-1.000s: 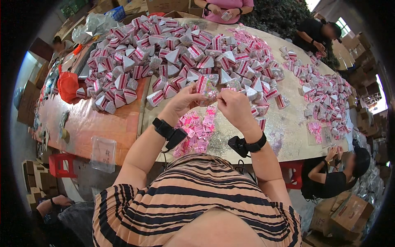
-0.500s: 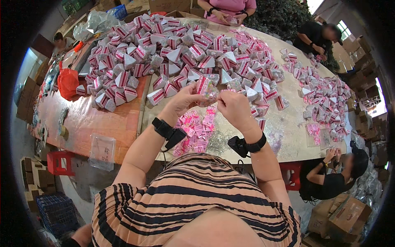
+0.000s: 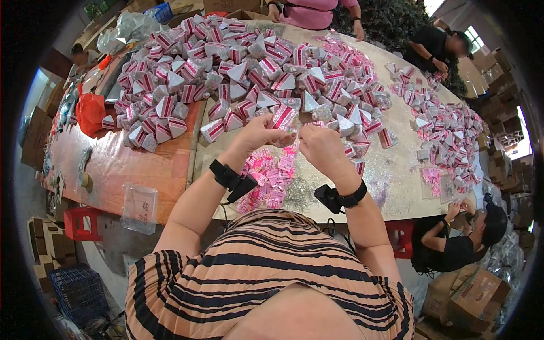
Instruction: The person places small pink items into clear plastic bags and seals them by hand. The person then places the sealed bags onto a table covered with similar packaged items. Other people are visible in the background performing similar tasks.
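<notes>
Pinched between the fingertips of our left hand (image 3: 262, 131) is a red-and-white striped packet (image 3: 283, 116), its fingers closed on it. Our right hand (image 3: 322, 148) has its fingers drawn together on the packet's clear end just beside the left. Both hands hover above the pale table (image 3: 396, 181), short of the packet heap (image 3: 238, 68), over loose pink sachets (image 3: 266, 181)

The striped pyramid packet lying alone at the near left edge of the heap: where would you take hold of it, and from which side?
Pinch the striped pyramid packet across its two slanted faces, near the flat sealed end, coming from the person's side of the table. That side is open tabletop, while the heap crowds its far side. Both hands, left hand and right hand, are occupied.
</notes>
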{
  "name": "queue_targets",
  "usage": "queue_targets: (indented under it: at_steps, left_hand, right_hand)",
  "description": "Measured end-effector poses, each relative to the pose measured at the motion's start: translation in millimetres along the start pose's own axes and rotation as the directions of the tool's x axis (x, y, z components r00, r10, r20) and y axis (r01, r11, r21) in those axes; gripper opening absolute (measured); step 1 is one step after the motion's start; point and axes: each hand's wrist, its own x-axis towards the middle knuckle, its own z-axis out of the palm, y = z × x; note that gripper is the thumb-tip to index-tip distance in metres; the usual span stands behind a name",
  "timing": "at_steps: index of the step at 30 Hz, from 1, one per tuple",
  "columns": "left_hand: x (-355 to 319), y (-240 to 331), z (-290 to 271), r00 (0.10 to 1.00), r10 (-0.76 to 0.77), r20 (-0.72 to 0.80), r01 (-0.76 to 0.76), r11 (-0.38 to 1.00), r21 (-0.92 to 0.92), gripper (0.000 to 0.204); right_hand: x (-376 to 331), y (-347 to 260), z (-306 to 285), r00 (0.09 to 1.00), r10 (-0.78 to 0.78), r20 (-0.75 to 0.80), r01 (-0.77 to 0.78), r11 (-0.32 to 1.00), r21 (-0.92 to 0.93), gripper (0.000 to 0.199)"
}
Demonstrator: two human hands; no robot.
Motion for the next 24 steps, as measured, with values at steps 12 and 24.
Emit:
queue_targets:
  at_steps: [12, 24]
  left_hand:
    - [6, -4, 2, 0.971, -0.238, 0.031, 0.24, 0.968, -0.077, 0.032]
    - [0, 2, 4, 0.97, -0.242, 0.024, 0.243, 0.969, -0.04, 0.033]
  right_hand:
    - [-1, 7, -2, 0.998, -0.008, -0.064, 0.013, 0.997, 0.076, 0.004]
    - [-5, 14, -5, 0.996, 0.072, -0.049, -0.043, 0.895, 0.443, 0.01]
